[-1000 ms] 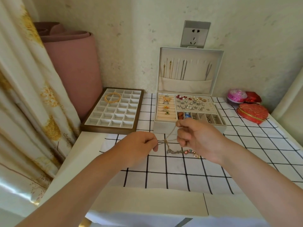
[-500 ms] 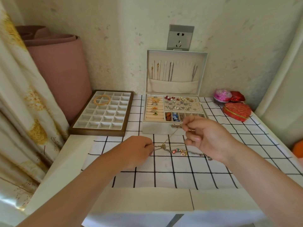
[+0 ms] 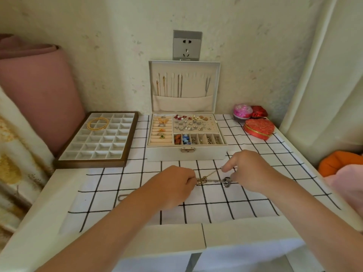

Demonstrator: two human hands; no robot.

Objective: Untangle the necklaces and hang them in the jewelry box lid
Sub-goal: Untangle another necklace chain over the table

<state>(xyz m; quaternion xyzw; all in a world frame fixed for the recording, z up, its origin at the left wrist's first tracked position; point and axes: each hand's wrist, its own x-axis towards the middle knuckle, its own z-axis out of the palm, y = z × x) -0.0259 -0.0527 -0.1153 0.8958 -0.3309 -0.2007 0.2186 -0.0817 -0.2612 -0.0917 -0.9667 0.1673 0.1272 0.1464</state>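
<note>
Both hands are down low over the white tablecloth with the black grid (image 3: 216,209), just in front of the white jewelry box (image 3: 167,156). The left hand (image 3: 174,185) is curled into a loose fist, thumb and forefinger pinching one end of the tangled bunch of thin gold and silvery necklace chains (image 3: 206,180). The right hand (image 3: 249,171) pinches a single gold strand between thumb and forefinger, and that strand runs taut, slanting up from the knot. Its other fingers curl beside a dark ring-shaped pendant (image 3: 226,182) at the bunch's right end; whether they grip it, I cannot tell. The bunch sits between the two hands, right at the cloth.

Behind, the box's padded cream lid (image 3: 196,83) stands upright against the wall. A row of thin chains (image 3: 179,88) hangs inside it, their ends dropping into a fabric pocket. Left of the box lies a brown-framed tray of small white compartments (image 3: 94,163), with gold bangles (image 3: 97,123) in its far cells. Off to the right, a red heart-shaped tin (image 3: 258,128) and a pink round case (image 3: 242,111). One short loose chain (image 3: 122,197) lies on the cloth beside the left forearm.
</note>
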